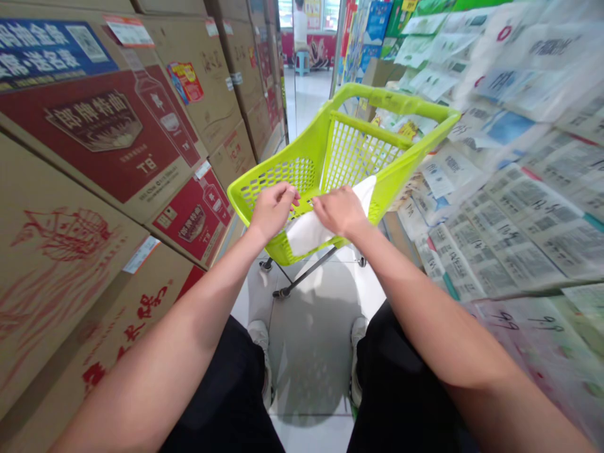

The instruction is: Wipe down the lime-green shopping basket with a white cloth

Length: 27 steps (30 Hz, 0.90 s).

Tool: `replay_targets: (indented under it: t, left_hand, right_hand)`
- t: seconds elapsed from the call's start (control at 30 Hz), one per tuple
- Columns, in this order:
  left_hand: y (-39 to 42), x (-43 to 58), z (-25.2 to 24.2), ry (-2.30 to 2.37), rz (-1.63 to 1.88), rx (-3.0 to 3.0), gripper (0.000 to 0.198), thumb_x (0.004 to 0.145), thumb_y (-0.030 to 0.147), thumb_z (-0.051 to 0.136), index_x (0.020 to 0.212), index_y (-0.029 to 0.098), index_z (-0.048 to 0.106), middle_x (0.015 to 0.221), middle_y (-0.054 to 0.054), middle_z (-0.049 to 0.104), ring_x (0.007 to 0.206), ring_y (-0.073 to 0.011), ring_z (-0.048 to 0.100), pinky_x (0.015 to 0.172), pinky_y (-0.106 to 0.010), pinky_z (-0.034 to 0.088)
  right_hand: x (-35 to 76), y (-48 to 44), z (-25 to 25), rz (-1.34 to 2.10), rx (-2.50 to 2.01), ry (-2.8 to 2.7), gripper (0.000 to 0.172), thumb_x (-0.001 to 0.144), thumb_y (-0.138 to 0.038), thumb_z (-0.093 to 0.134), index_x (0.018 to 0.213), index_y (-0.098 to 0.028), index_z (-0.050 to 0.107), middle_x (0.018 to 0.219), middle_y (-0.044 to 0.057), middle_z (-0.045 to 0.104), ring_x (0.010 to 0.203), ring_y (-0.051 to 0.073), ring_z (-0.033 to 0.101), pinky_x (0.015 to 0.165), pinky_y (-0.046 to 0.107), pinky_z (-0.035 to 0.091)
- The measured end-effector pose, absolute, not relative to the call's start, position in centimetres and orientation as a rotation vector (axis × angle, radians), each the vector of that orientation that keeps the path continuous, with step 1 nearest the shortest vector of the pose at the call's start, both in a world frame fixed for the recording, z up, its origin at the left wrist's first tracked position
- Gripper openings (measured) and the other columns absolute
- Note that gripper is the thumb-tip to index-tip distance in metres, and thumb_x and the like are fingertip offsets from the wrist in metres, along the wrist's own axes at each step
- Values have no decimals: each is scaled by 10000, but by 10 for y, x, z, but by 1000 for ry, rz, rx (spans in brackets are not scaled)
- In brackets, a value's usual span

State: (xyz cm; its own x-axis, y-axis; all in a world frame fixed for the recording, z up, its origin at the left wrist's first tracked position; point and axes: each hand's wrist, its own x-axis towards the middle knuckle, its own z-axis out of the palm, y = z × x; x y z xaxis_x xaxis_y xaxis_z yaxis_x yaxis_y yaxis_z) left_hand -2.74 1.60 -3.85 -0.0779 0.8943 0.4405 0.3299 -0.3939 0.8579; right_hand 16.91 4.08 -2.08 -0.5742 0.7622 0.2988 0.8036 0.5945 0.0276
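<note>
A lime-green plastic shopping cart stands in the aisle right in front of me. A white cloth or bag hangs over its near rim. My left hand is closed with pinched fingers at the rim, at the upper edge of the white piece. My right hand is closed too and grips the same white piece from the right. Both forearms reach forward over my black trousers and white shoes.
Stacked cardboard cartons with red labels wall off the left side. Shelves of plastic-wrapped packs line the right. The tiled aisle runs ahead to a blue stool and a person standing far off.
</note>
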Motion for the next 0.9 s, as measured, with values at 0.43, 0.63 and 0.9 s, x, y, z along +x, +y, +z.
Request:
replay_targets:
  t: [0.43, 0.63, 0.9]
  left_hand:
    - [23, -25, -47, 1447, 1413, 1631, 120, 794, 262, 573, 718, 214, 652, 729, -7, 698, 683, -160, 616, 675, -285, 478]
    - [25, -28, -53, 1414, 1398, 1582, 131, 797, 299, 588, 722, 216, 657, 709, -12, 691, 667, -160, 615, 669, -290, 502]
    - [23, -28, -48, 1399, 1392, 1614, 115, 789, 267, 590, 721, 205, 659, 733, -6, 703, 690, -154, 631, 692, -280, 502]
  right_hand:
    - [141, 19, -31, -196, -911, -2683, 498, 1087, -404, 386, 979, -170, 812, 990, 125, 815, 913, 275, 689, 836, 413, 331]
    - [200, 77, -20, -345, -1384, -2343, 454, 1040, -323, 394, 885, -159, 788, 904, 159, 788, 885, 309, 671, 850, 425, 327]
    - [140, 13, -29, -165, -864, -2705, 465, 1078, -437, 414, 1001, -185, 798, 1024, 123, 813, 979, 284, 674, 856, 413, 315]
